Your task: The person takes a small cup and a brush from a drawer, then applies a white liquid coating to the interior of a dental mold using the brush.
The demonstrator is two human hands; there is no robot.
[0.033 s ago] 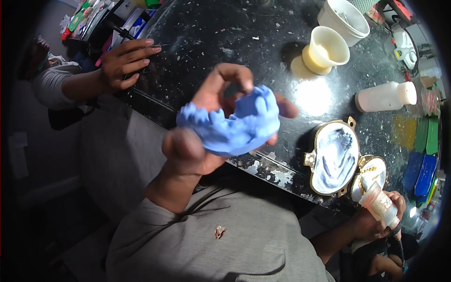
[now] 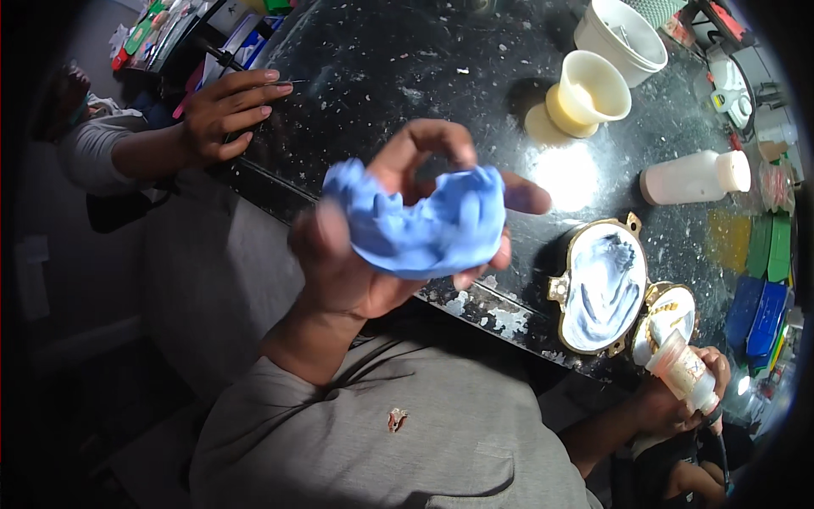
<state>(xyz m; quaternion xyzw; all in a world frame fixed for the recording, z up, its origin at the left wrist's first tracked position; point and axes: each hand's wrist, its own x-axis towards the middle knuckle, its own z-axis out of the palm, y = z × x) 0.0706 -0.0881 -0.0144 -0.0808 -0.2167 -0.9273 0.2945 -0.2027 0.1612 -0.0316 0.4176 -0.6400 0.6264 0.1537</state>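
My left hand (image 2: pixel 326 259) holds up a blue dental cast (image 2: pixel 428 225) above the table's near edge, fingers curled behind it and thumb at its left side. The cast is horseshoe-shaped, with tooth forms along its upper rim. At the lower right, my right hand (image 2: pixel 712 369) is wrapped round a small clear bottle (image 2: pixel 685 373), tilted, with a pale label. Close to that bottle lies a brass-coloured flask half (image 2: pixel 606 284) with white plaster and an arch-shaped hollow. Beside it is a smaller round part (image 2: pixel 666 318) with white plaster and a row of yellowish teeth, partly hidden by the bottle.
A black, paint-specked table (image 2: pixel 373 76) spreads ahead. Toward the back right stand a cream cup (image 2: pixel 598 89) and a white tub (image 2: pixel 615 38). A pinkish-white bottle (image 2: pixel 691 178) lies on its side. Blue boxes (image 2: pixel 759 314) line the right. Another person's hand (image 2: pixel 225 114) rests at left.
The blue cast has tilted slightly in my left hand, its left end rising. The fingers behind it have shifted a little to the right. My right hand has hardly moved.
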